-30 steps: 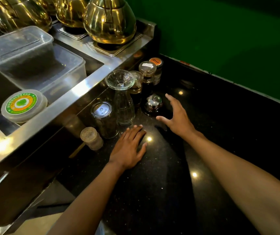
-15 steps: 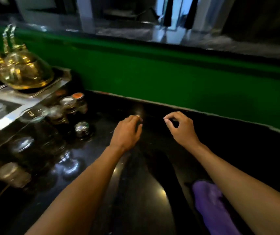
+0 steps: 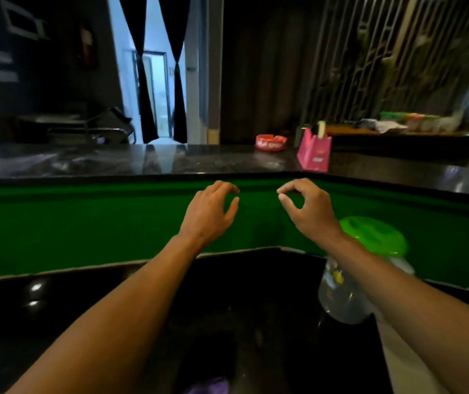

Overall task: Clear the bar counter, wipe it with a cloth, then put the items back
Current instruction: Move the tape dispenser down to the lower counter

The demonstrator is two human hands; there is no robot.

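Both my hands hover in front of the green wall panel, above the lower black counter. My left hand has loosely curled fingers and holds nothing. My right hand is also loosely curled, thumb and forefinger close together with nothing between them. Beyond the panel runs the raised glossy black bar counter. On it stand a red ashtray and a pink tape dispenser. A corner of the purple cloth shows at the bottom edge on the lower counter.
A clear plastic jar with a green lid stands on the lower counter under my right forearm. Behind the bar are a curtained doorway, a dark slatted wall and a cluttered wooden shelf at the far right.
The view has swung up and right, away from the kettles, jars and shakers. Both hands have lifted off the lower counter and now hover with curled fingers by the green panel.
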